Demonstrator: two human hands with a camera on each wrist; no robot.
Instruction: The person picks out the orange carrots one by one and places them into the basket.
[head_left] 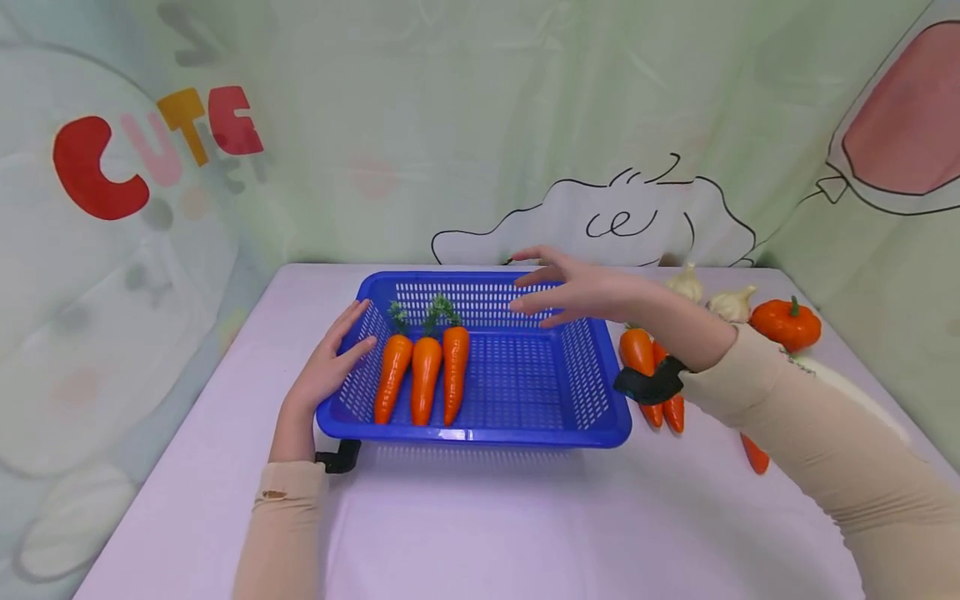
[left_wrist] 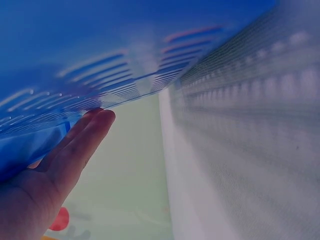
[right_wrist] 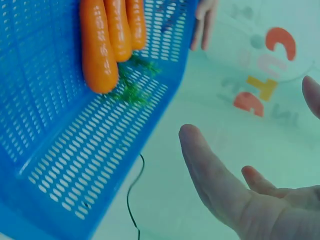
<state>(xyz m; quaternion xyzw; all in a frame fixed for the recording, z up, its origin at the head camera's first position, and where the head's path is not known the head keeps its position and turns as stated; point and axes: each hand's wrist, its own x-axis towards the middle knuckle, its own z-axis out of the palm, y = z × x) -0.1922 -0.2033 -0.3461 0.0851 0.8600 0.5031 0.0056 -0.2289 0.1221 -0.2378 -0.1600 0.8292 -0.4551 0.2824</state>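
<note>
Three orange carrots (head_left: 426,379) with green tops lie side by side in the left part of a blue plastic basket (head_left: 472,435). My left hand (head_left: 330,362) rests against the basket's left side, its fingers extended along the outside and the thumb by the rim. From the left wrist view, those straight fingers (left_wrist: 75,150) lie close under the rim. Above the basket's back right corner, my right hand (head_left: 573,287) hovers with fingers spread and nothing in them. The right wrist view shows the right hand (right_wrist: 240,200) apart from the basket wall.
Right of the basket, more carrots (head_left: 637,354) lie on the white table (head_left: 465,533), partly behind my right arm. Two garlic bulbs (head_left: 731,304), an orange pumpkin (head_left: 786,325) and a partly hidden white object (head_left: 851,387) are farther right. A printed curtain (head_left: 420,125) hangs behind.
</note>
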